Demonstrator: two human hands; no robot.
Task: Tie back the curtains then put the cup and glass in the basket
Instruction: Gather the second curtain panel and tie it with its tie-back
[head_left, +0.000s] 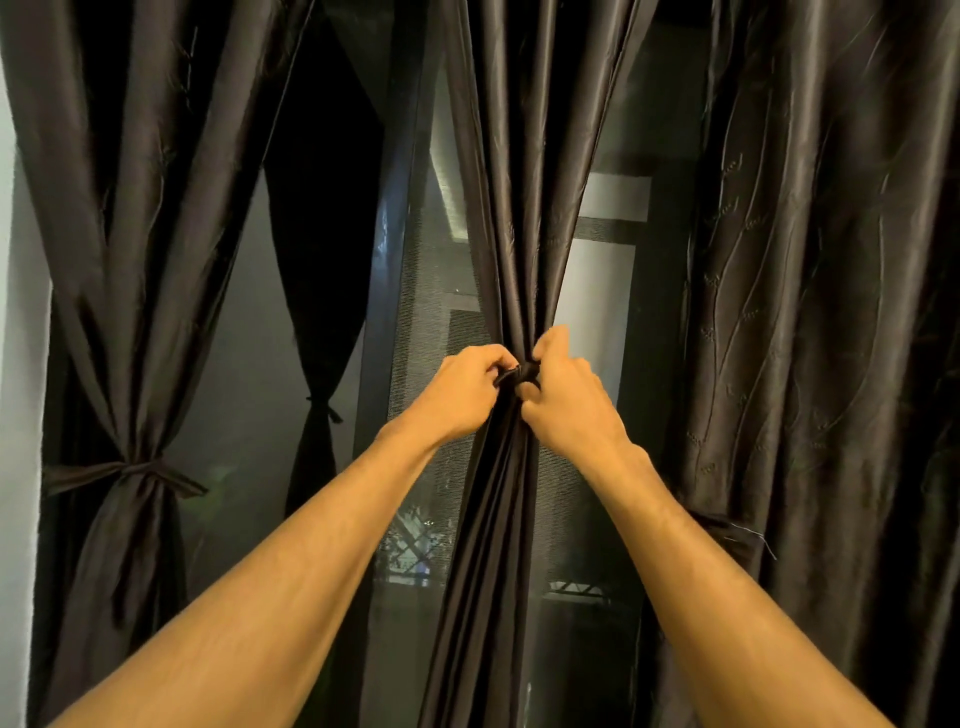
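Knotting: left hand (465, 387) and right hand (569, 400) pinch tie (511, 375) ends, cinching centre curtain (519, 208); 9 o'clock curtain (124, 364) already tied.

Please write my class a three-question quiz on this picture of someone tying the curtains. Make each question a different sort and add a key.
1. True or false: the curtain at the far left already has a tie-back knotted round it.
2. What do the left hand and right hand grip? A) the tie round the middle curtain; B) a window handle; C) a cup.
3. Short answer: which three task items are out of view?

Key: 1 true; 2 A; 3 cup, glass, basket.
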